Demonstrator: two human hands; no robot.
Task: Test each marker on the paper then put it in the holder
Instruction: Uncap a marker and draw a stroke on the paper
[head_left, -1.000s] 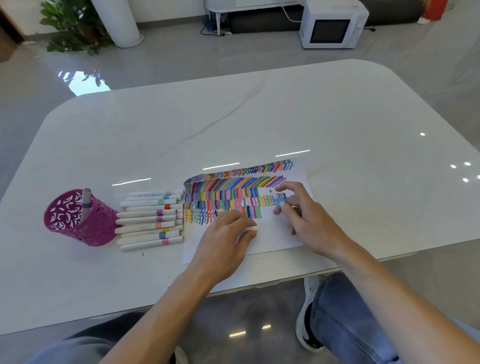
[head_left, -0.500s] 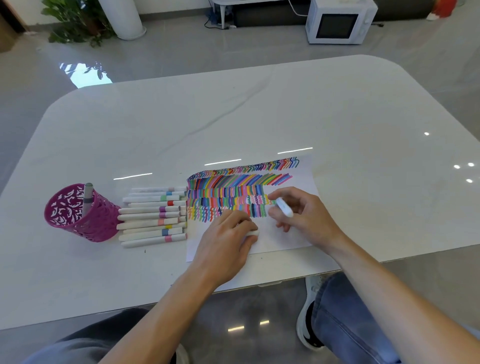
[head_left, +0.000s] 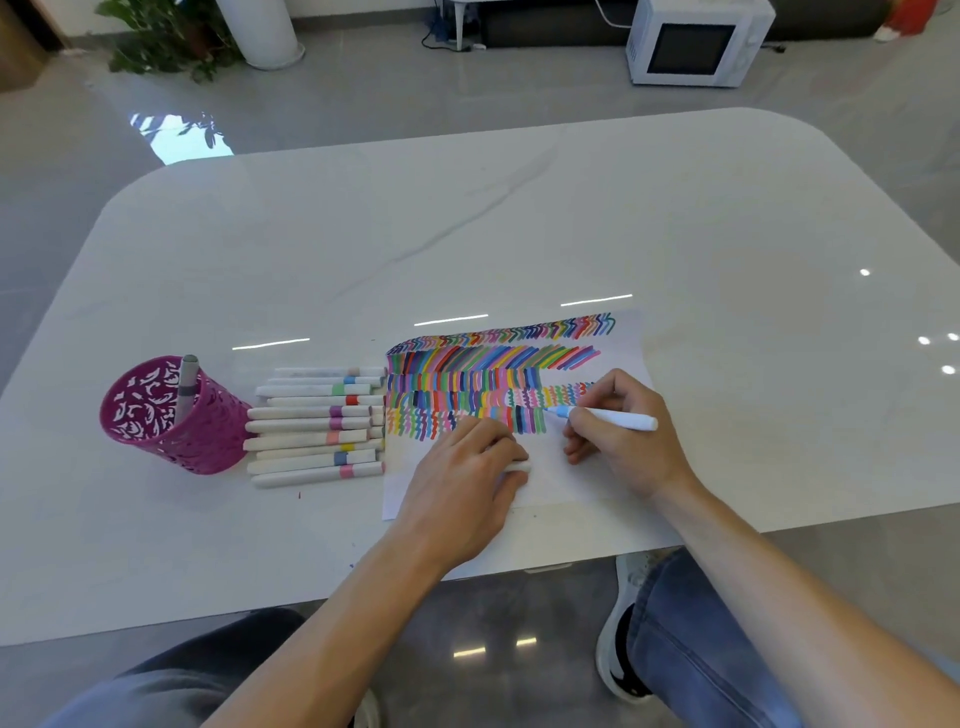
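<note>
At table's (head_left: 519, 234) near edge, right hand (head_left: 631, 439) pinches blue marker (head_left: 613, 419), tip on paper (head_left: 571, 480), left hand (head_left: 460, 486) curled round white cap (head_left: 518, 467).

Left hand (head_left: 462, 483) curled, resting — right hand (head_left: 631, 447) pinching.

A white stone-look table (head_left: 519, 218) with rounded corners and a thin grey vein stretches beyond the left hand (head_left: 462, 483) and the right hand (head_left: 623, 436). It carries 3 bright light streaks (head_left: 451, 319) just beyond them and 4 small glints (head_left: 865, 272) to the right of the right hand. Far beyond the right hand a white microwave (head_left: 691, 44) sits on the glossy grey floor (head_left: 363, 93). Far beyond and left of the left hand are a leafy plant (head_left: 166, 36) and a white column base (head_left: 262, 31).
</note>
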